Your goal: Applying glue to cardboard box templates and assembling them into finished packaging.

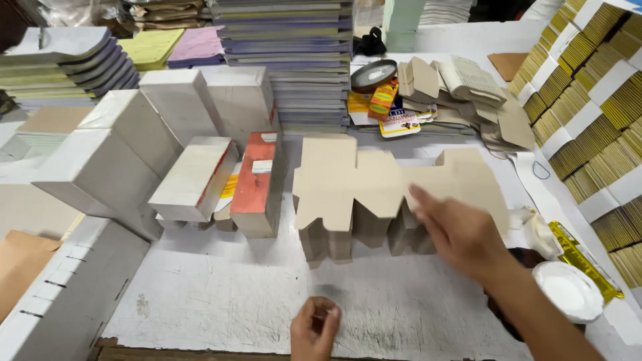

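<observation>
Right hand [461,234] fingers spread, flat on cardboard stack [374,194]; left hand [314,327] curled loosely, contents unclear. Boxes [194,177] crowd left; white dish [570,291] right.

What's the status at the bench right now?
Right hand open, fingers on top cardboard blank of the stack. Left hand curled, low, apart from it. Nothing between hand and stack.
</observation>
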